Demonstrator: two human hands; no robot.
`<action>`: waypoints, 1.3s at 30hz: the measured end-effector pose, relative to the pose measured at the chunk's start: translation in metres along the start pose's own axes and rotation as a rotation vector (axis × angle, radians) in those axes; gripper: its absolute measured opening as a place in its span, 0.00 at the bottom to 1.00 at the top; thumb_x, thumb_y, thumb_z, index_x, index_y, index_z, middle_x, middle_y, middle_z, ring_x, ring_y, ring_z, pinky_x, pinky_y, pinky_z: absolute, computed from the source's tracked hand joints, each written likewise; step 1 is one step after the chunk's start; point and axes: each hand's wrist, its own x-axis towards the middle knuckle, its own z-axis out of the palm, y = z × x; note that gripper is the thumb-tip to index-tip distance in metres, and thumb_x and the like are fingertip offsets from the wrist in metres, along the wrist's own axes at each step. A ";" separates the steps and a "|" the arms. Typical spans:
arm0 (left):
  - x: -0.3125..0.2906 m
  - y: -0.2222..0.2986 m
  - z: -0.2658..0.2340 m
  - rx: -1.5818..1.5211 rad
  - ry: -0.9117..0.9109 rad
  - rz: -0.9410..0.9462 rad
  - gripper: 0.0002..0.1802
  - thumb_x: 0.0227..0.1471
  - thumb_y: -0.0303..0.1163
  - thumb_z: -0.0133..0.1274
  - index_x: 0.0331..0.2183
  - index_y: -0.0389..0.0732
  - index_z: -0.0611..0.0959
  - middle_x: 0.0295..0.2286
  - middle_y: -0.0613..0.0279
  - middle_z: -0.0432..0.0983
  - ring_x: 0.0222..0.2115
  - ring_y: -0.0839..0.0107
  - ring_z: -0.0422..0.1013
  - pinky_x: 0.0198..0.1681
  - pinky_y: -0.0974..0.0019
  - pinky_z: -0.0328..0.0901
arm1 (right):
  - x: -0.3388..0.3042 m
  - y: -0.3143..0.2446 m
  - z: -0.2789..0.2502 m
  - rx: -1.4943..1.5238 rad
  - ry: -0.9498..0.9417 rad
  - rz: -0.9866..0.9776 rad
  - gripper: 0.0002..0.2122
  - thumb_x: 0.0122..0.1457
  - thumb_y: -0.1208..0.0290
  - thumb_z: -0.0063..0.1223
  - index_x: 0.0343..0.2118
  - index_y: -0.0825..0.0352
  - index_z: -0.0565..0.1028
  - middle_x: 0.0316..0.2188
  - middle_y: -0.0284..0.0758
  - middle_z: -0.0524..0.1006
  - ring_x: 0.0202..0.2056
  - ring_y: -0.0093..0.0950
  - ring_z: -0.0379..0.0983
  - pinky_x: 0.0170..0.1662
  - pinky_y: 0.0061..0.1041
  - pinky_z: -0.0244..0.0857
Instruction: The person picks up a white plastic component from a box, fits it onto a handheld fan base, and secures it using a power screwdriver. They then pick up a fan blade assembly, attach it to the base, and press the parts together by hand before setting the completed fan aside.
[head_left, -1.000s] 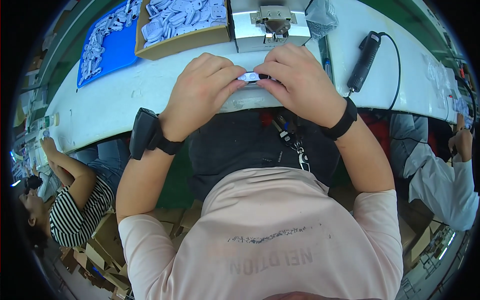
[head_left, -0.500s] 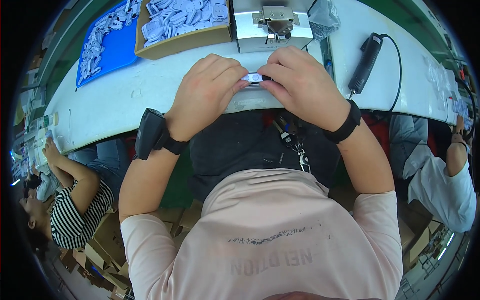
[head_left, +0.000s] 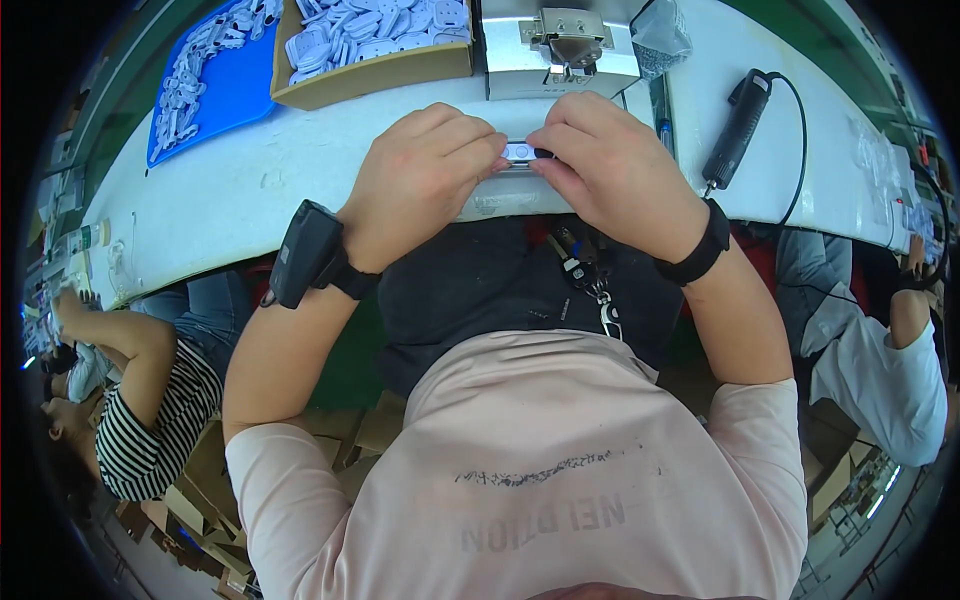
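Note:
My left hand (head_left: 418, 185) and my right hand (head_left: 618, 175) meet near the table's front edge, fingertips pinched on the two ends of a small white plastic part (head_left: 517, 152). Round spots show on its face, and a dark piece lies at its right end under my right fingers. Directly beneath it, a shiny metal edge (head_left: 518, 167) shows; its full form is hidden by my hands. Just beyond my hands stands a silver metal box (head_left: 508, 80) with a bracket and a rounded metal piece on it.
Back left, a cardboard box (head_left: 385, 78) is heaped with white plastic parts, beside a blue tray (head_left: 245, 85) of smaller white pieces. A bag of small metal bits (head_left: 662, 45) sits back right. A black corded electric screwdriver (head_left: 738, 130) lies right. Co-workers sit on both sides.
My left fingers have slid slightly right along the white part, covering more of its left end. The co-worker's arm at left has shifted. The whole view has moved a little.

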 end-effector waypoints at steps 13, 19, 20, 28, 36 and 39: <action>0.003 -0.003 -0.003 -0.030 -0.083 -0.038 0.10 0.51 0.30 0.65 0.37 0.42 0.86 0.34 0.65 0.82 0.36 0.61 0.77 0.39 0.61 0.73 | 0.005 0.010 -0.006 0.017 -0.030 0.005 0.06 0.57 0.74 0.65 0.35 0.67 0.82 0.34 0.38 0.76 0.38 0.41 0.75 0.42 0.37 0.71; -0.009 0.003 -0.002 -0.192 -0.114 -0.210 0.18 0.51 0.34 0.68 0.43 0.40 0.85 0.40 0.59 0.82 0.42 0.55 0.77 0.46 0.56 0.72 | 0.008 0.002 -0.004 -0.004 -0.051 -0.045 0.08 0.58 0.70 0.64 0.38 0.66 0.80 0.33 0.38 0.75 0.38 0.42 0.75 0.42 0.38 0.71; -0.012 0.004 -0.002 -0.239 -0.089 -0.246 0.19 0.51 0.35 0.68 0.44 0.39 0.84 0.42 0.58 0.82 0.43 0.54 0.76 0.48 0.56 0.72 | 0.009 0.000 -0.006 -0.012 -0.042 -0.051 0.09 0.58 0.69 0.64 0.39 0.65 0.80 0.32 0.38 0.75 0.38 0.42 0.75 0.42 0.38 0.71; -0.024 -0.004 0.014 -0.172 -0.005 -0.286 0.22 0.50 0.35 0.69 0.45 0.38 0.83 0.42 0.56 0.80 0.46 0.53 0.74 0.52 0.55 0.69 | 0.041 -0.007 -0.002 -0.312 -0.203 -0.174 0.11 0.58 0.64 0.64 0.37 0.63 0.76 0.30 0.36 0.75 0.37 0.38 0.77 0.40 0.37 0.71; -0.026 -0.002 0.013 -0.135 0.022 -0.239 0.20 0.49 0.37 0.69 0.43 0.40 0.83 0.38 0.61 0.79 0.43 0.57 0.73 0.49 0.56 0.68 | 0.049 -0.001 -0.011 -0.334 -0.307 -0.330 0.11 0.58 0.63 0.63 0.32 0.62 0.73 0.28 0.33 0.75 0.34 0.33 0.78 0.38 0.34 0.72; -0.030 -0.003 0.016 -0.138 0.028 -0.249 0.19 0.49 0.37 0.69 0.42 0.41 0.84 0.38 0.62 0.79 0.44 0.58 0.73 0.49 0.56 0.67 | 0.052 0.000 -0.010 -0.326 -0.329 -0.320 0.11 0.59 0.63 0.63 0.32 0.63 0.73 0.28 0.33 0.75 0.33 0.33 0.77 0.37 0.33 0.72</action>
